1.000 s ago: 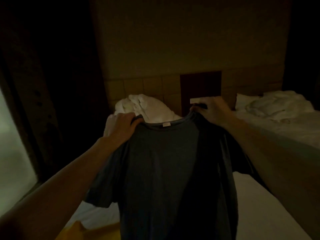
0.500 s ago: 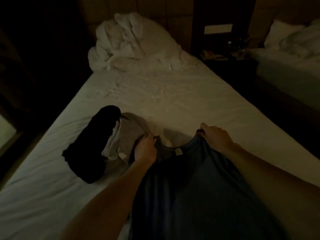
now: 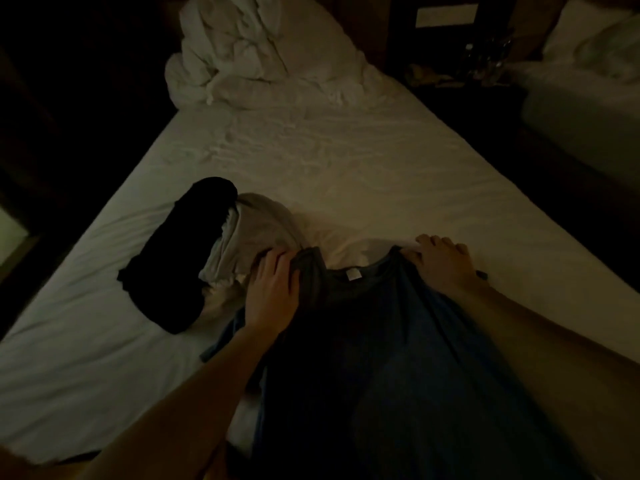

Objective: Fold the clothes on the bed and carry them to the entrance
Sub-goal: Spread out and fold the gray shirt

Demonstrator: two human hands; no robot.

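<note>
1. Nearest the camera, a dark blue short-sleeved cotton T-shirt (image 3: 398, 358) lies spread on the white-sheeted bed (image 3: 346, 161), its collar pointing away from the person and a small pale label showing inside the neckline.
2. The left hand (image 3: 273, 292) sits at the left shoulder of the T-shirt; its grip is closed on the fabric, thumb over the collar edge and fingers curled under the cloth.
3. The right hand (image 3: 445, 261) holds the right shoulder of the T-shirt, its grip pinching the fabric at the collar while the knuckles rest against the sheet.
4. Just beyond the left hand, touching its fingertips, lies a pale grey folded garment (image 3: 256, 233).
5. Against the left side of the grey garment, partly overlapping it, sits a black rumpled garment (image 3: 183, 258), also on the sheet.
6. Farther up the bed the sheet is bare and creased.
7. At the head of the bed, a white crumpled duvet (image 3: 263, 53) is heaped up.
8. To the right of it stands a dark nightstand (image 3: 464, 64) with small glinting items on top, too dim to identify.
9. At the far right edge is a second bed with white linen (image 3: 588, 64).
</note>
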